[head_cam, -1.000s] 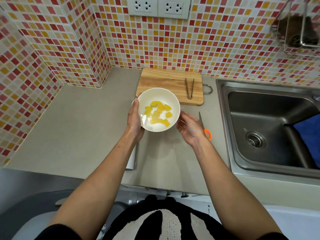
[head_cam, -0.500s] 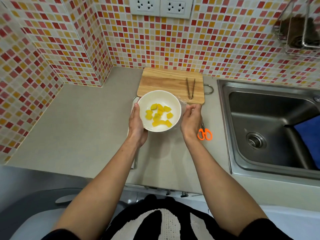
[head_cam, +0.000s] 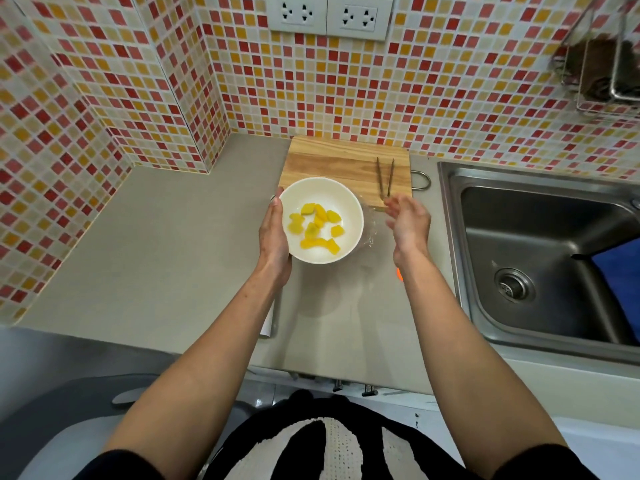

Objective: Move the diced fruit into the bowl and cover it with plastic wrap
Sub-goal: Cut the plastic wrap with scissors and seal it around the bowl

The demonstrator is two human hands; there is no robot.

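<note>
A white bowl (head_cam: 322,192) with several yellow diced fruit pieces (head_cam: 317,228) stands on the grey counter, overlapping the front edge of a wooden cutting board (head_cam: 329,161). My left hand (head_cam: 273,237) cups the bowl's left side. Clear plastic wrap (head_cam: 370,230) shows as a wrinkled film along the bowl's right side. My right hand (head_cam: 408,223) hovers a little to the right of the bowl, apart from it, fingers spread and blurred. The white wrap roll (head_cam: 268,323) lies on the counter, mostly hidden under my left forearm.
Metal tongs (head_cam: 385,178) lie on the board's right side. Orange scissors (head_cam: 399,273) peek out from under my right forearm. A steel sink (head_cam: 540,258) with a blue cloth (head_cam: 620,271) is on the right. Tiled walls close off the back and left.
My right hand has come off the bowl's right side and moved right and slightly away. The left hand stays on the bowl. The scissors are now mostly hidden by my forearm.
</note>
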